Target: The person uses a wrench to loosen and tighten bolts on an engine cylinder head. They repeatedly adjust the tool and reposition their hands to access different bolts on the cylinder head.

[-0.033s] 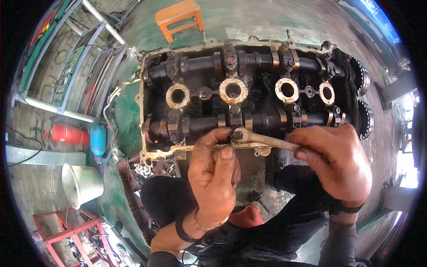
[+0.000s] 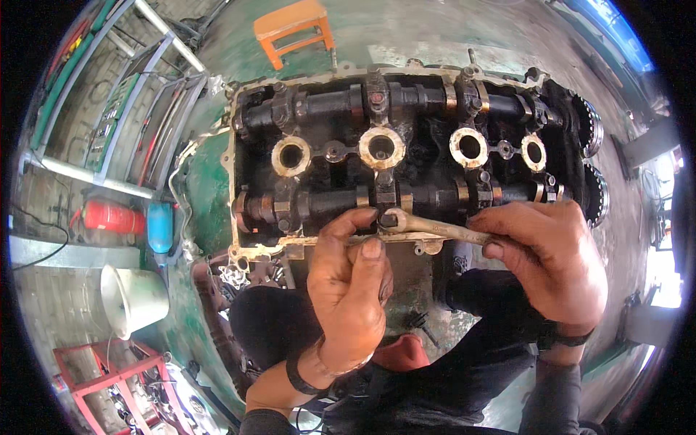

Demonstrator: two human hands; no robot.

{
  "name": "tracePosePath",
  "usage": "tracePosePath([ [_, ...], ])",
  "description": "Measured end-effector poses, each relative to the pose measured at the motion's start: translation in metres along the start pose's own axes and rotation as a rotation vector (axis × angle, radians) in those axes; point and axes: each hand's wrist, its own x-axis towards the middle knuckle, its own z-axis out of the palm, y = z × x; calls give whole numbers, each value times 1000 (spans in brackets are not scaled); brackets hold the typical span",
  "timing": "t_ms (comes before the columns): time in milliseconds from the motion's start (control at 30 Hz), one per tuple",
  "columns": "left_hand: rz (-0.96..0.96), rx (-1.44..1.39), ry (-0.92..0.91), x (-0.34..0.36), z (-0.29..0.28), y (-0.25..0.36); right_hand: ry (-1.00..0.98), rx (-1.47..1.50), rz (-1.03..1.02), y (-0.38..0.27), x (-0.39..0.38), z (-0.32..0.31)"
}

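Note:
A cylinder head (image 2: 330, 199) with two dark camshafts lies across the middle, its pale rim toward me. My right hand (image 2: 554, 257) is closed round the shank of a steel wrench (image 2: 446, 229). The wrench lies nearly level, its far end at a dark bolt on the near camshaft row, by the near rim. Close beside that end is the index fingertip of my left hand (image 2: 348, 290). The left thumb stands apart from the index, pointing up, and the other fingers are curled. I see nothing held in that hand.
An orange stool (image 2: 292, 30) stands beyond the cylinder head. At left are a tool rack (image 2: 116, 119), a red extinguisher-like cylinder (image 2: 112, 217), a blue bottle (image 2: 159, 226), a white bucket (image 2: 145, 301) and a red metal frame (image 2: 109, 379). Toothed sprockets (image 2: 594, 196) stick out at the right end.

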Motion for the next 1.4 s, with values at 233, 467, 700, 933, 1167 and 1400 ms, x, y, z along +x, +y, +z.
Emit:
tracePosePath([
  [233,9,14,1,0,1,-1,51,67,-55,19,5,2],
  [467,27,0,-14,1,3,-3,111,129,-27,25,13,9],
  [700,16,30,19,0,6,-3,193,98,-53,27,21,16],
  [933,23,31,20,1,4,-4,174,-117,-74,12,12,19],
  [1167,31,38,21,1,3,-5,15,-339,-53,-29,-15,21],
  [1400,17,-13,17,1,1,-4,-197,-326,-179,-41,-21,47],
])
